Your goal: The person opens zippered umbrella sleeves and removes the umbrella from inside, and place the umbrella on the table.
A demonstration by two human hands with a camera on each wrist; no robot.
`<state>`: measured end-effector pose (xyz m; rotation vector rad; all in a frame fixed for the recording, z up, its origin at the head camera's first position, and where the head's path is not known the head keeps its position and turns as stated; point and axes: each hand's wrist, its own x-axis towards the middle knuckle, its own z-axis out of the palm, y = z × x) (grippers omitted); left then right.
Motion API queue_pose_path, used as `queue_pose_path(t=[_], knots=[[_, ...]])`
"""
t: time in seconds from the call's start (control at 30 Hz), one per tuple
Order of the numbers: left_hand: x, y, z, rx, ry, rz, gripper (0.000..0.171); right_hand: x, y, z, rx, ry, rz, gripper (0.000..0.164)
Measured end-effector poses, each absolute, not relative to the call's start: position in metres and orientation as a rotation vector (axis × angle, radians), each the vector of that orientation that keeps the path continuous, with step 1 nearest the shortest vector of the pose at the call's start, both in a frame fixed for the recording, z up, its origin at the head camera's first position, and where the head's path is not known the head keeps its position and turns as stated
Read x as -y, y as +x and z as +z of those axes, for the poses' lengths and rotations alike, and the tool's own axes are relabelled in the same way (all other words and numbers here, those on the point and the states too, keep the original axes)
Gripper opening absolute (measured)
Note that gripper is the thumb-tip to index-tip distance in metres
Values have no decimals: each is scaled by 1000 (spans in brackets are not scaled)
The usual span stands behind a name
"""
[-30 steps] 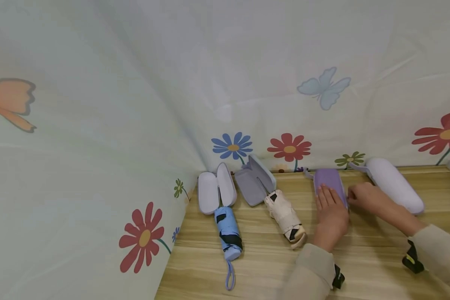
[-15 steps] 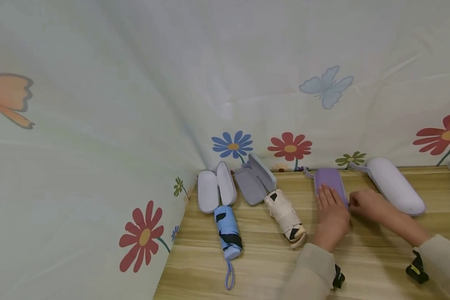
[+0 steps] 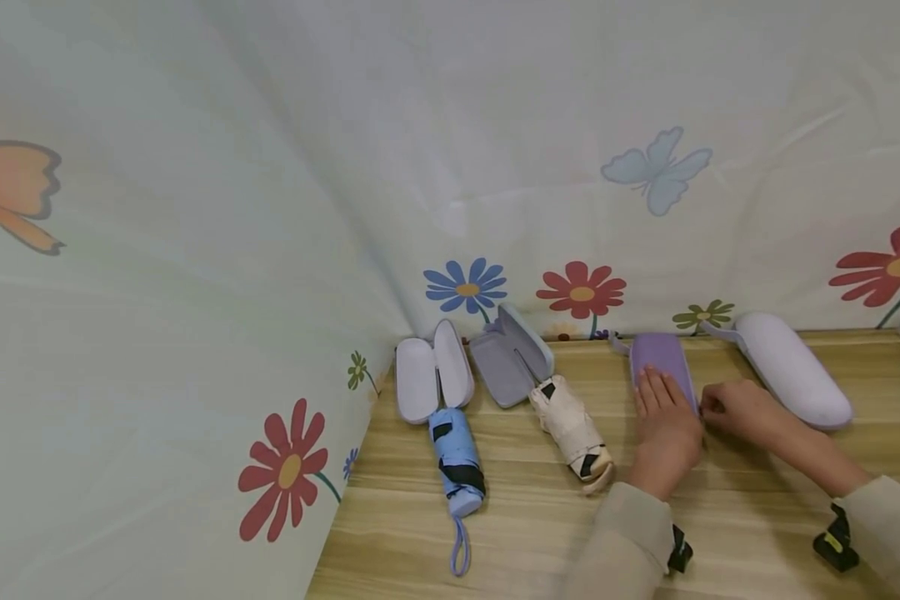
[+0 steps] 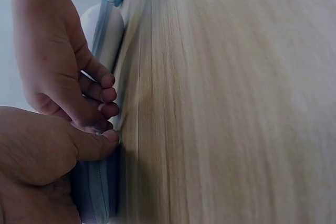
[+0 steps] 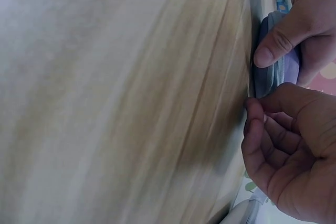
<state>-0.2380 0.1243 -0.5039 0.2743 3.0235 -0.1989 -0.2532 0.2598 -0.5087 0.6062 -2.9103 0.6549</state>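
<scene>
A closed purple zip case (image 3: 658, 354) lies near the back of the wooden table. My left hand (image 3: 666, 429) presses on its top with straight fingers, and its thumb (image 5: 270, 53) lies against the side wall. Close by on the right, my right hand (image 3: 742, 410) has curled fingers, thumb and index fingertip pinched together at the case's edge. A zip seam (image 4: 97, 190) runs along that side in the left wrist view. Whatever the right fingertips pinch, seemingly the zipper pull, is hidden between them.
Right of the hands lies a pale lavender case (image 3: 791, 368). To the left, a white-lined case (image 3: 416, 379) and a grey-lined case (image 3: 498, 367) stand open, with a folded blue umbrella (image 3: 456, 467) and a beige umbrella (image 3: 570, 425) in front. A flowered sheet (image 3: 495, 167) rises behind.
My right hand has shifted slightly toward me along the purple case's right side, fingertips still pinched. The left hand stays on top of the case.
</scene>
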Motion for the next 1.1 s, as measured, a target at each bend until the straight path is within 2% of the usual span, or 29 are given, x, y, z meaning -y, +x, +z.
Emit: queue_pose_path(t=[0.87,1.1], knots=[[-127,-239,-502,-3017,241,-230,68,-257,-237,-508,2862,679,633,24],[-129,-241,-508,-3026,235,-267,78,-252,-230,-509,2868,688,645,19]])
